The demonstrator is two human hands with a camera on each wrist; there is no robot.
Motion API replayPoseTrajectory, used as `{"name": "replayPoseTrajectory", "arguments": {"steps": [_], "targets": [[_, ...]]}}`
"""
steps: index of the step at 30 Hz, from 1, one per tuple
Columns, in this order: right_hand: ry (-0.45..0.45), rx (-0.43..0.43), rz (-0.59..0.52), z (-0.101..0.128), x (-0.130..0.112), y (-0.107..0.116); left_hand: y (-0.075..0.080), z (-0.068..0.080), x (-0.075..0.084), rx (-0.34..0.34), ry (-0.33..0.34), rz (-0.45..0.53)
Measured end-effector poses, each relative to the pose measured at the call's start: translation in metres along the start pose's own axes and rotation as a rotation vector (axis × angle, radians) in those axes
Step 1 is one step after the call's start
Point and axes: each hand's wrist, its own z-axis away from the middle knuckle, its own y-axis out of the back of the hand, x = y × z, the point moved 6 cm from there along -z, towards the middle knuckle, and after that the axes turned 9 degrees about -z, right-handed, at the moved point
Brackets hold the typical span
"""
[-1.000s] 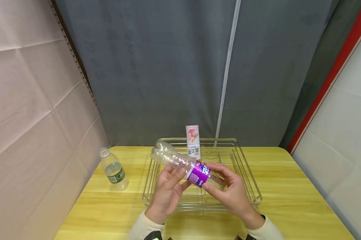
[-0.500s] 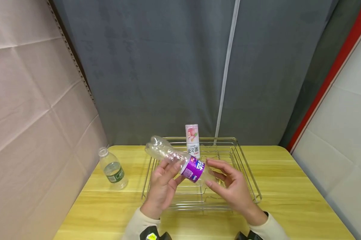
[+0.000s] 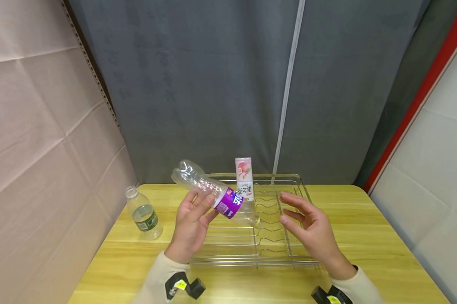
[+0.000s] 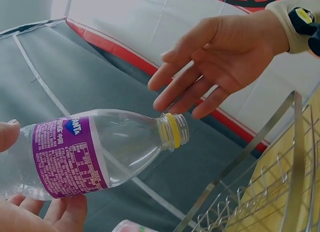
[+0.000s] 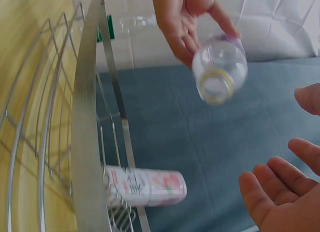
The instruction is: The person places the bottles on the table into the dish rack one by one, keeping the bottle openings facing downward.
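Observation:
My left hand (image 3: pixel 193 223) grips a clear plastic bottle (image 4: pixel 127 147) with a purple label (image 3: pixel 229 202). The bottle is tilted above the wire rack (image 3: pixel 274 261), its neck with a yellow ring pointing right and down and its base up to the left. No cap covers the mouth in the left wrist view. To the right of the neck, apart from the bottle, my right hand (image 3: pixel 312 226) is held up with fingers spread and nothing between them. A pink and white bottle (image 3: pixel 244 179) stands upside down in the rack behind the held bottle.
A clear bottle with a green label (image 3: pixel 145 217) stands uncapped on the yellow wooden table (image 3: pixel 110 270), left of the rack. Behind the table hangs a grey curtain (image 3: pixel 198 84). Pale cloth walls flank both sides.
The left hand has carried the purple-labelled bottle left and slightly up. The right hand has let go of its neck end and drawn away to the right.

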Motion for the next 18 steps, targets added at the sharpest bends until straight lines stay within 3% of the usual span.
{"name": "replayPoseTrajectory", "arguments": {"steps": [5,18], "targets": [[-0.016,0.036,0.071,-0.002,0.004,0.017,0.013,-0.009,0.007,0.05,-0.012,-0.033],[-0.113,0.078,0.255,-0.006,0.027,0.053,0.036,-0.043,0.016,0.093,0.016,-0.133]]}}
